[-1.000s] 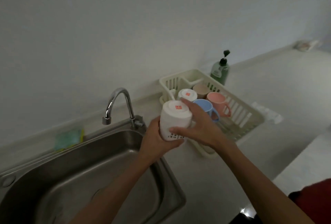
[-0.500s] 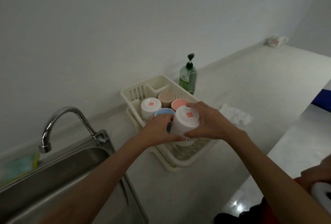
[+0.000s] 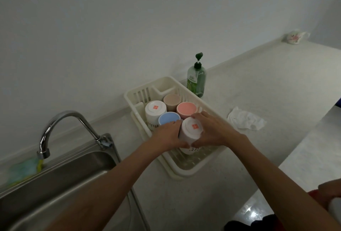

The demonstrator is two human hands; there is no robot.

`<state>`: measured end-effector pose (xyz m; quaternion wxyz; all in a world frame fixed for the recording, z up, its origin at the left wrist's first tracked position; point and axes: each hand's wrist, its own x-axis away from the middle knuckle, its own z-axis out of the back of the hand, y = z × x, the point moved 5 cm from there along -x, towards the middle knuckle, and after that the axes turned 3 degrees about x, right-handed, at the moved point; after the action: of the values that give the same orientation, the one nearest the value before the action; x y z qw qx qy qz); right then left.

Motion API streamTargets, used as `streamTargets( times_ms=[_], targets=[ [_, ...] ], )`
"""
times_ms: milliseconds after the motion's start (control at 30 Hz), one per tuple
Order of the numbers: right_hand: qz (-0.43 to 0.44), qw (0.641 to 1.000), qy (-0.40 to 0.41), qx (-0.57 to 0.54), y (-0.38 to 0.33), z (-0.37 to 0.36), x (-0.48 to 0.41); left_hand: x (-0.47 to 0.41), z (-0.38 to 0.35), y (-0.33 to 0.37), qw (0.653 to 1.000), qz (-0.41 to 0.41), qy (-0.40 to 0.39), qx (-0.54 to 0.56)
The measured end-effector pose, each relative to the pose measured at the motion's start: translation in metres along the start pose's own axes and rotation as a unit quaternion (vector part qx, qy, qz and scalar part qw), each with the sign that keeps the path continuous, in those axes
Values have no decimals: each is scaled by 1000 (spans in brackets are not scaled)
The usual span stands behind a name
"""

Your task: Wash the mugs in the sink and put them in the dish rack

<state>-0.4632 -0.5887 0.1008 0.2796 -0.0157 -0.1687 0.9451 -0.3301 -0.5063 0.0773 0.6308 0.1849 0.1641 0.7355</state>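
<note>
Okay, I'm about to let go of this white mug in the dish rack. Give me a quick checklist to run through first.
1. White mug upside down, stickered base up: ok.
2. Left hand and right hand both grip its sides: ok.
3. Its rim resting on the floor of the dish rack: cannot tell, the contact is not clear.
4. Bare rack floor at the near end for it: ok.
5. Blue mug and pink mug next to it stand inverted, not tipped: ok.
6. Room for the left hand to slip out past the blue mug: cannot tell, it looks tight.
</note>
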Motion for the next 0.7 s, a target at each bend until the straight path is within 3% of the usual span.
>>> streamTargets(
  times_ms=[367,700],
  targets=[
    [-18,999,-40,-9,2,-16,-8,1,-7,7,998,33,-3,-59],
    [-25,997,-46,-49,-5,-23,-8,11,-2,12,997,60,-29,-38]
  ],
)
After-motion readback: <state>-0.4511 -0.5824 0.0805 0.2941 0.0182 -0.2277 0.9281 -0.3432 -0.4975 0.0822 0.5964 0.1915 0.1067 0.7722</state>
